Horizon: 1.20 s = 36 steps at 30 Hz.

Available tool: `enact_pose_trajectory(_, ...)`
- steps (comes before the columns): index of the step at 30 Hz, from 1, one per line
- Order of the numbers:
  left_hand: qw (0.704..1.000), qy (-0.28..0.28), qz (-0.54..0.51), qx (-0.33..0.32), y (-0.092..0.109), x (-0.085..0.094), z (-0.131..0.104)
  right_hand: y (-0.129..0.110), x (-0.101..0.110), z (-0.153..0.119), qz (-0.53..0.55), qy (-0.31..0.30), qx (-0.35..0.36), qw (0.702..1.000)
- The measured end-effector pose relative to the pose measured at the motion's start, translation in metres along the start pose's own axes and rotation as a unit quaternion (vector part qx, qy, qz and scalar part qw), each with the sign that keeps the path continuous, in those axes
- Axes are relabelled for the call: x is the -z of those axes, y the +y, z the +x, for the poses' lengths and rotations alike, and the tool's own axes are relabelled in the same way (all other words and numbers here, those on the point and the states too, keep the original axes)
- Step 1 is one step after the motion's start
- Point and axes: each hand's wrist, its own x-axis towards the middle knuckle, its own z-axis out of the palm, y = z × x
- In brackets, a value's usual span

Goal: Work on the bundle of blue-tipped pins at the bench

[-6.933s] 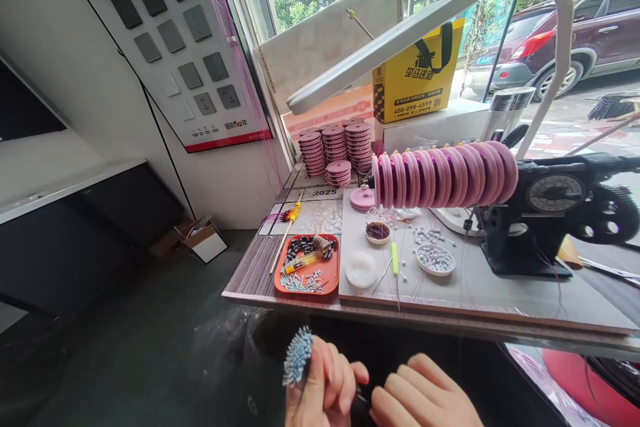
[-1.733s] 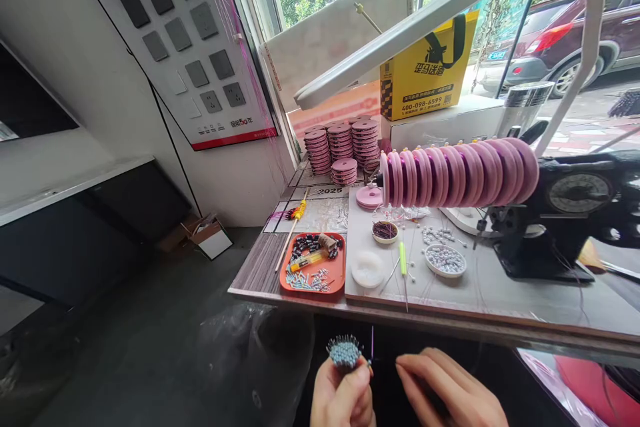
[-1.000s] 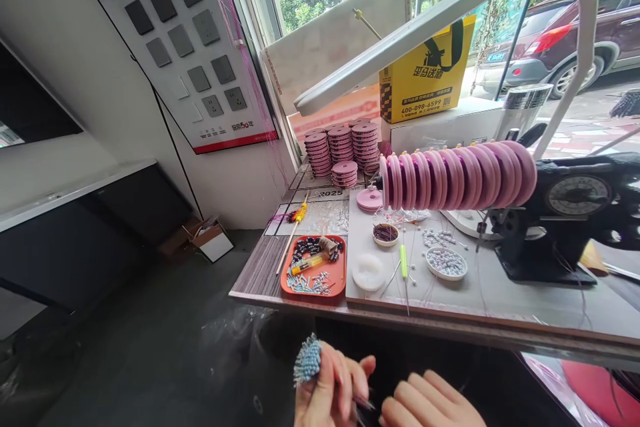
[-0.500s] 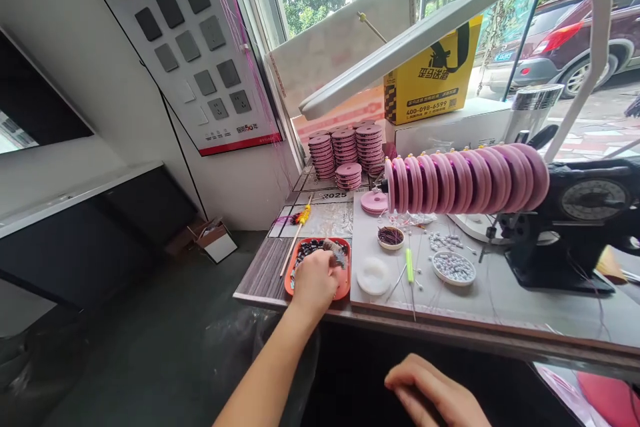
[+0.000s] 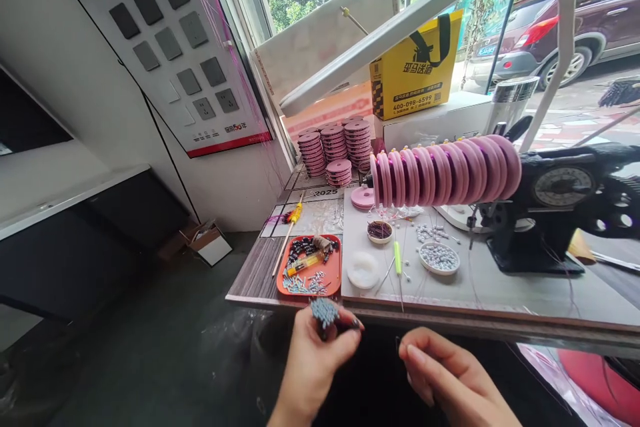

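My left hand [image 5: 313,360] is below the table's front edge, closed around a bundle of small blue-tipped pieces [image 5: 325,311] that sticks up from the fist. My right hand [image 5: 445,373] is a little to the right at the same height, thumb and forefinger pinched together; whether they hold a thin thread or needle is too fine to tell. An orange tray [image 5: 330,275] with blue pieces, dark beads and a yellow tube lies on the table just above my left hand.
A row of pink spools [image 5: 443,172] sits on a black winding machine [image 5: 550,213]. Stacked pink spools [image 5: 335,145], a bead dish [image 5: 439,257], a small bowl [image 5: 379,231], a white disc [image 5: 363,269], a green-handled tool [image 5: 397,259], a lamp arm [image 5: 380,37] and a yellow bag [image 5: 417,67] are around.
Half a second ago my left hand reached into the orange tray. It has come back below the table edge, holding the blue-tipped bundle, and my right hand has risen beside it.
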Motion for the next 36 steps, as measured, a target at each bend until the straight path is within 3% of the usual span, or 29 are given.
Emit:
enact_pose_trajectory(3, 0.983, 0.033, -0.173, 0.052, -0.014, -0.015, -0.028, 0.003, 0.000, -0.001, -0.037, 0.003, 0.029, 0.999)
enact_pose_trajectory(5, 0.976, 0.048, -0.203, 0.059, -0.022, -0.023, -0.036, 0.005, 0.001, -0.002, -0.082, 0.031, 0.059, 0.994)
enact_pose_trajectory(11, 0.980, 0.086, -0.171, 0.047, -0.026, -0.035, -0.040, 0.006, 0.005, -0.002, -0.138, 0.004, 0.108, 0.984)
enact_pose_trajectory(17, 0.983, 0.087, -0.153, 0.043, -0.023, -0.038, -0.042, 0.002, -0.006, -0.003, -0.093, 0.080, 0.085, 0.989)
enact_pose_trajectory(27, 0.983, 0.087, -0.157, 0.044, -0.021, -0.038, -0.042, 0.003, -0.003, -0.002, -0.134, 0.069, 0.110, 0.982)
enact_pose_trajectory(31, 0.979, 0.102, -0.173, 0.038, -0.019, -0.037, -0.042, 0.007, 0.004, -0.002, -0.227, 0.004, 0.203, 0.952)
enact_pose_trajectory(34, 0.978, 0.113, -0.177, 0.015, -0.017, -0.035, -0.042, 0.013, 0.006, -0.003, -0.309, -0.050, 0.282, 0.907)
enact_pose_trajectory(36, 0.981, 0.118, -0.152, 0.005, -0.016, -0.033, -0.041, 0.017, 0.005, -0.003, -0.360, -0.037, 0.331, 0.871)
